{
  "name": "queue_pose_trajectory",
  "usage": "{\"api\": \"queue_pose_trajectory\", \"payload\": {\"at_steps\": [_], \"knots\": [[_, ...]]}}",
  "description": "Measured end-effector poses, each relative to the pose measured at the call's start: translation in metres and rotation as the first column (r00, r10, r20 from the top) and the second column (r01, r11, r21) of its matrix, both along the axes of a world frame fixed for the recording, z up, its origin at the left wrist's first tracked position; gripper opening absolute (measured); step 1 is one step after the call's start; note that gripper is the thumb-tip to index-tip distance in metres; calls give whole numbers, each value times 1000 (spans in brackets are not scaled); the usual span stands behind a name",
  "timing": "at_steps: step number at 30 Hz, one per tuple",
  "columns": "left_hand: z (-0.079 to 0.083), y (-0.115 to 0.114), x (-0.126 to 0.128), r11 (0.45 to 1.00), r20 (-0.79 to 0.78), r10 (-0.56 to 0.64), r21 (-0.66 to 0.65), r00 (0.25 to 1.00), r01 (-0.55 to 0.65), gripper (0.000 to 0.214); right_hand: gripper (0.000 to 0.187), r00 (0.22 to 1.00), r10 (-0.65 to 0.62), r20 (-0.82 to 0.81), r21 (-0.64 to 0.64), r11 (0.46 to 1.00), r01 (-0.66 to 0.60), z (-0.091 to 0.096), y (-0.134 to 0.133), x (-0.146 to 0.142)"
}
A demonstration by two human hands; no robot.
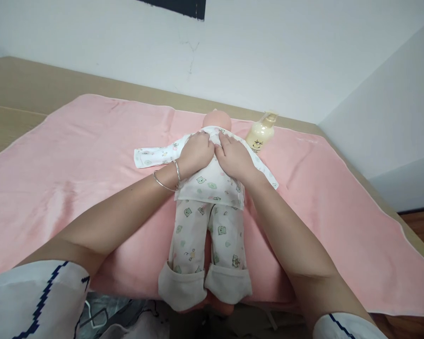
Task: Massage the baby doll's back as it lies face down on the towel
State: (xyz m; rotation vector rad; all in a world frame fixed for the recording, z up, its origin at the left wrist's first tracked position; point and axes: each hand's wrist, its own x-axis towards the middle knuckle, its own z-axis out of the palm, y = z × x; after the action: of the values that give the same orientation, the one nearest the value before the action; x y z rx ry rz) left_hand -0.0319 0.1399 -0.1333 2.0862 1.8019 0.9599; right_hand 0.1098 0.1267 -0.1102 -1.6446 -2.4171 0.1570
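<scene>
Pink cloth (339, 221) covers the surface (17, 80), and a clothed doll (198, 228) lies on it, feet at the near edge. The right hand (235, 157) is open and flat, the left hand (199, 149) too foreshortened to tell; both rest high on the shirt (212, 184), where gentle, even pressure seems best. Palms hide the fabric beneath; no face shows.

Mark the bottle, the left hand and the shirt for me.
Bottle (259, 136): head view, on the body, below the pump.
Left hand (198, 151): head view, on the back of the hand.
Shirt (212, 178): head view, on the printed cloth of its body.
</scene>
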Motion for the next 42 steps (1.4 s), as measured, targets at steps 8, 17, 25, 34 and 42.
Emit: {"api": "queue_pose_trajectory", "payload": {"at_steps": [8,17,25,34,42], "knots": [[-7,11,-7,999,-46,-39,32,998,40,30,49,972,-65,225,161,987,29,10,-33,-18],[8,-11,2,998,-173,51,-23,984,-56,26,53,999,-48,-16,30,998,49,6,-5,-3],[24,-22,9,989,-223,76,-111,972,-103,26,64,997,17,-81,-11,1000,-18,1,6,5],[12,-10,2,997,-242,-1,-75,970,-17,38,41,988,-89,125,4,996,89,22,-21,-5],[3,-3,0,998,-281,-52,3,958,55,41,38,989,-101,107,17,995,99,18,-18,-6]]}}
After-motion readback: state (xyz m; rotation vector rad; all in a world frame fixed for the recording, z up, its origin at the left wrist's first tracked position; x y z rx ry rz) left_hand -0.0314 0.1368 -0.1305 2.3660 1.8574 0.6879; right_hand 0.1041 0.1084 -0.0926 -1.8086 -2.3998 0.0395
